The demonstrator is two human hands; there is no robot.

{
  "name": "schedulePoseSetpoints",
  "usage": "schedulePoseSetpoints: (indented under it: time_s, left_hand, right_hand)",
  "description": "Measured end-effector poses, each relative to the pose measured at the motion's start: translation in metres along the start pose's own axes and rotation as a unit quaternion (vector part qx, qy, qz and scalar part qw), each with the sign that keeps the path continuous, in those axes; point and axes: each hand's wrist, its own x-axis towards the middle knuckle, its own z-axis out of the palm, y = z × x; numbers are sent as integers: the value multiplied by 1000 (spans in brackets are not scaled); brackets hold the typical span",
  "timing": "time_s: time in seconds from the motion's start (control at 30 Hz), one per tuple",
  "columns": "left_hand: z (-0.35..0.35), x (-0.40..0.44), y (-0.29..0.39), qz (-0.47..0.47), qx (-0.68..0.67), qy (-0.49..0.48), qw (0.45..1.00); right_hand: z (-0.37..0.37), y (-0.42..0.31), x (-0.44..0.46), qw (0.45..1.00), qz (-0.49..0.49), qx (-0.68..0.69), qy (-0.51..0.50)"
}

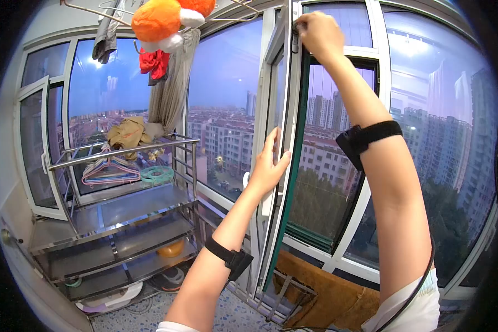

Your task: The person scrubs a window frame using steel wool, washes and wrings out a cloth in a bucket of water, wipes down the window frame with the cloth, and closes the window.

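A white-framed window sash (284, 110) stands swung inward in the middle of the view. My left hand (270, 169) lies against its edge at mid height, fingers apart and pointing up, just above the white handle (266, 203). Higher up, my right hand (320, 34) is raised to the top corner of the frame, its fingers bent together at a dark strip; what they pinch, if anything, is too small to tell. Behind the sash is the window opening (329, 149) with a dark green-edged screen. Black straps with small boxes circle both forearms.
A metal rack (124, 154) at the left holds hangers (110, 170), a brown cloth (128, 131) and an orange bowl (171, 248). Orange plush items (156, 22) and clothes hang overhead. A brown board (329, 293) leans below the window. Another sash (34, 144) stands ajar far left.
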Motion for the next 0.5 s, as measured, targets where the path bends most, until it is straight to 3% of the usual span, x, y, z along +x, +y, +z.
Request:
schedulePoseSetpoints:
  time_s: [0.03,0.07,0.2,0.33,0.5]
  left_hand:
    - [0,1,1,0,0,1,1000]
    - [-1,1,2,-16,-9,-9,1000]
    - [-1,-1,-3,-17,6,-10,1000]
    - [0,0,-9,-11,2,-13,1000]
    - [-2,1,-5,-38,-26,-24,999]
  right_hand:
    - [7,-5,-1,999,6,-13,-36]
    - [13,-8,-7,1000,-1,-21,14]
    - [16,-15,-31,998,-28,-19,59]
    - [9,-14,-32,993,-80,-80,19]
    - [-3,-12,-81,994,-104,15,8]
